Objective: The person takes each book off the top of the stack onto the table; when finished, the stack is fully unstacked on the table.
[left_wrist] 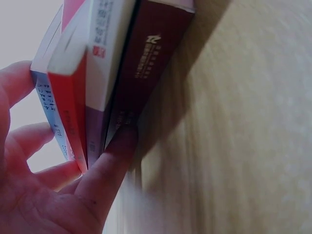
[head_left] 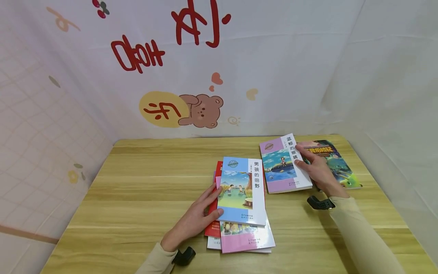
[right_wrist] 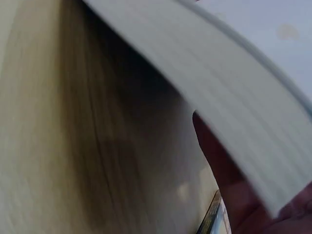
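In the head view my right hand [head_left: 321,171] grips the right edge of a pink-and-white paperback book [head_left: 280,167] with a blue sea picture. The right wrist view shows its page block [right_wrist: 209,78] raised off the table, with a finger [right_wrist: 222,165] underneath. My left hand [head_left: 191,220] rests against the left side of a book stack, topped by a blue-and-white paperback [head_left: 239,190]. Under that one, a red book [head_left: 213,228] and a pink book [head_left: 246,243] stick out. In the left wrist view the fingers touch the spines, down to a dark purple book [left_wrist: 151,44] at the bottom.
A green cartoon-cover book [head_left: 342,167] lies at the back right, partly behind my right hand. The wooden table [head_left: 147,182] meets a white printed cloth [head_left: 273,68] at the back, and cloth also hangs at both sides. Each wrist wears a black strap [head_left: 321,203].
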{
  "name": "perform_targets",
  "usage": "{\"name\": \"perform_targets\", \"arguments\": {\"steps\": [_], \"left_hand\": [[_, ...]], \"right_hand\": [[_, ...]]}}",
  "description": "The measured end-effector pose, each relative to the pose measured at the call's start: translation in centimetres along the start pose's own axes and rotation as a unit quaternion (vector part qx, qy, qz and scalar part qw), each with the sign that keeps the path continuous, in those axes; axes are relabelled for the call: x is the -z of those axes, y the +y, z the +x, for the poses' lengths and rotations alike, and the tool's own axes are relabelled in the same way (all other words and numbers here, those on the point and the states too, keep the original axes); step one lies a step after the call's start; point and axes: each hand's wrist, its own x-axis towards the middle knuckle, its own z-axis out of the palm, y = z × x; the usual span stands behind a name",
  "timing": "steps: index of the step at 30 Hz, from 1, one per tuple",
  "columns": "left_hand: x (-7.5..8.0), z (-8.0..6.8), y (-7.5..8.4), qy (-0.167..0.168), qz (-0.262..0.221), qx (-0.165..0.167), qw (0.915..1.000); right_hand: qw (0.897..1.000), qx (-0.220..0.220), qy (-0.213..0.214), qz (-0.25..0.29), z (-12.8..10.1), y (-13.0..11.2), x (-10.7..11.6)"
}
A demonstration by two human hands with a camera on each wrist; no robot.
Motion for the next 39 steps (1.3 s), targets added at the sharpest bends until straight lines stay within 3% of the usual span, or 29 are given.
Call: {"name": "perform_targets", "arguments": {"steps": [7, 12, 18, 23, 34, 39], "left_hand": [[0.0, 0.0, 0.0, 0.004, 0.000, 0.000, 1.0000], [-0.1, -0.1, -0.1, 0.003, -0.002, -0.001, 1.0000], [0.0, 0.0, 0.0, 0.003, -0.002, -0.004, 1.0000], [0.0, 0.1, 0.0, 0.005, -0.002, -0.003, 1.0000], [-0.3, 0.1, 0.2, 0.016, -0.002, 0.004, 0.9999], [-0.3, 0.2, 0.6, 0.025, 0.006, 0.012, 0.9996]], "right_hand": [[0.990, 0.008, 0.007, -0.140, -0.2, -0.1, 0.2], [0.984, 0.025, 0.010, -0.178, -1.2, -0.3, 0.4], [0.981, 0.043, 0.045, -0.184, -2.8, -1.0, 0.2], [0.987, 0.047, 0.051, -0.145, -4.7, -1.6, -0.9], [0.991, 0.127, -0.002, -0.045, -7.1, -3.2, -5.0], [0.989, 0.137, -0.024, -0.054, -7.8, -3.4, -6.8]]}}
